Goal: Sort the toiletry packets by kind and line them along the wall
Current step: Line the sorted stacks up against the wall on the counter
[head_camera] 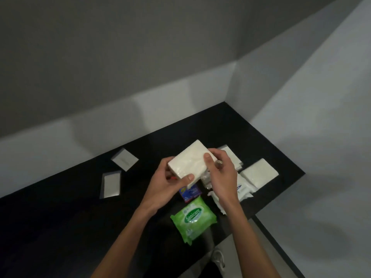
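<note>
Both hands hold one white tissue pack above the black counter. My left hand grips its lower left corner with the thumb on top. My right hand grips its right edge, thumb on the top face. Under the hands lie a green Sanicare wipes pack, a small blue and red packet and several white packs. Another white tissue pack lies to the right. Two flat white sachets lie to the left: one close to the wall, one further out.
A grey and white wall runs along the back of the counter. A white side wall closes the right end. The counter's front edge falls off at the lower right, where a white shoe shows on the floor.
</note>
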### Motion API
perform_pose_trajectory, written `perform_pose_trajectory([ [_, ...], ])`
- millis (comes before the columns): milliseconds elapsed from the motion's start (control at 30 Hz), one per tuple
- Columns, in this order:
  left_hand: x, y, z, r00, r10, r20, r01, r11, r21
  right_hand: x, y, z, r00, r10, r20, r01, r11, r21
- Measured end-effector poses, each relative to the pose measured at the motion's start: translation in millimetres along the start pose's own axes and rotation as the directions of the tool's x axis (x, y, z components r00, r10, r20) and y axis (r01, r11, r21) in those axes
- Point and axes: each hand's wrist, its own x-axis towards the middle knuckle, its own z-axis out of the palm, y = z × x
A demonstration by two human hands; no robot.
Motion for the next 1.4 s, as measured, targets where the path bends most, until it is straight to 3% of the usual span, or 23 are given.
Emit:
perform_pose_trajectory([
  [133,10,5,59,0.997,0.075,0.036,-0.082,0.958,0.275,15,7,-63,0.999,0.030,-0.032,-0.031,0.998,-0.053],
  [367,34,8,152,0.987,0.133,0.089,-0.160,0.811,0.562,48,29,-148,0.989,0.085,-0.125,-0.095,0.992,-0.078],
  [567,46,-2,210,0.973,0.203,0.112,-0.214,0.604,0.768,71,58,-198,0.985,0.088,-0.146,-0.112,0.980,-0.167],
  [867,63,-18,258,0.968,0.200,0.153,-0.222,0.397,0.890,91,99,-236,0.992,0.084,-0.094,-0.112,0.927,-0.357],
  [1133,71,-29,261,0.973,0.129,0.190,-0.224,0.349,0.910,97,126,-239,0.993,0.113,-0.047,-0.122,0.884,-0.451],
  [1400,76,-36,262,0.979,0.087,0.186,-0.205,0.373,0.905,98,135,-240,0.992,0.125,-0.030,-0.124,0.868,-0.481],
])
